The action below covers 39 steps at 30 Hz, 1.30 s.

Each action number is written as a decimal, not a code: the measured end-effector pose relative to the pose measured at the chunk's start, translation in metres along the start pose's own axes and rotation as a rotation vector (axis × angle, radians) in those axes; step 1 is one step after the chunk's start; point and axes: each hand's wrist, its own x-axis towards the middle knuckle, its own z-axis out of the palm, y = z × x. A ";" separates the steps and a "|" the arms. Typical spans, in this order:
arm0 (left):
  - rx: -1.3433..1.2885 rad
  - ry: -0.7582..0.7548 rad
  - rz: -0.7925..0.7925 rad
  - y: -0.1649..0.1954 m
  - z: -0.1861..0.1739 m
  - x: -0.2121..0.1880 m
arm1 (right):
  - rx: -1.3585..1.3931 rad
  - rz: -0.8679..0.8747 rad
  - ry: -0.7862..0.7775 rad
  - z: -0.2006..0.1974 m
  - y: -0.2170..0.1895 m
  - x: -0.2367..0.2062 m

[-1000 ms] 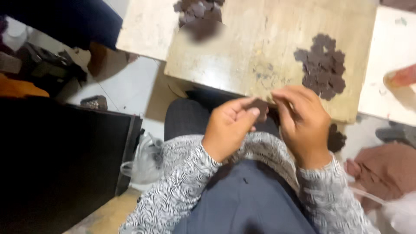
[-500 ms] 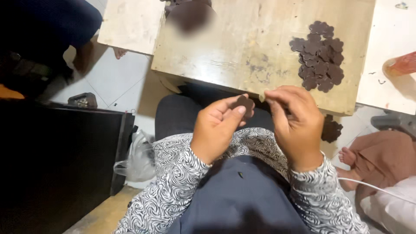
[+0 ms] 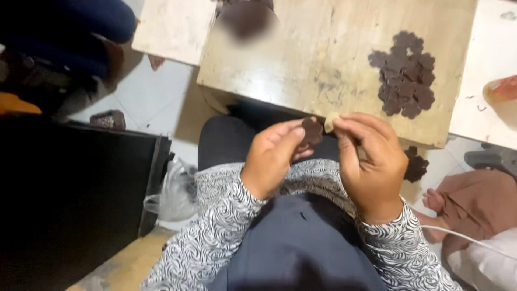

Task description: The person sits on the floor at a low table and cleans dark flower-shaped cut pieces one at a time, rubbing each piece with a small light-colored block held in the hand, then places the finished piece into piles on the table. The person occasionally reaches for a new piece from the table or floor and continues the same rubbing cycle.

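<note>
Flower-shaped brown piece (image 3: 311, 132) pinched in left hand (image 3: 272, 156) fingertips, flat face up, just below table (image 3: 301, 59) edge, right hand (image 3: 369, 161) fingers closed beside it, axis unclear

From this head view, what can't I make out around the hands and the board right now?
- Head view: what the right hand pinches; its fingers cover it.
- Most of the dark flower-shaped piece; the left hand hides its lower part.
- Dark heap at the top of the wooden board: blurred and cut by the frame edge.
- Orange thing: cut by the right edge.
</note>
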 end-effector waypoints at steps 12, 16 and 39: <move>-0.046 0.057 0.016 0.009 0.006 0.007 | -0.012 0.065 -0.031 0.004 0.016 -0.001; -0.042 0.054 0.052 0.009 0.013 0.009 | 0.029 -0.088 -0.039 0.000 0.005 -0.004; -0.083 0.042 -0.021 0.019 0.026 0.001 | 0.224 0.027 0.077 -0.003 0.018 -0.002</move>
